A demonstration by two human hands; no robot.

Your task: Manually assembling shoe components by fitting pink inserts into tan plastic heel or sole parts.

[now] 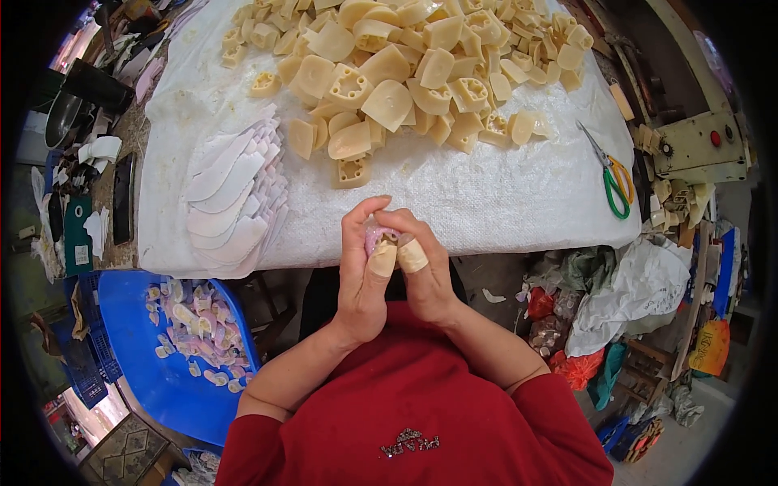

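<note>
Both my hands meet at the near edge of the covered table. My left hand (361,292) and my right hand (429,283) close round a small shoe heel (376,235) with a pinkish covering on it. Fingers and thumbs hide most of it. Pale wraps cover both thumbs, which press from the near side. Beyond my hands lies a big heap of bare cream plastic heels (387,105), some showing holes in their undersides. To the left, curved white and pinkish cover pieces (231,211) lie in overlapping rows.
A white woven sheet (502,194) covers the table. Scissors (613,178) with green and yellow handles lie at its right. A blue basin (146,356) of covered heels stands low left. Bags (624,283) and clutter fill the right side; a metal box (701,146) is further back.
</note>
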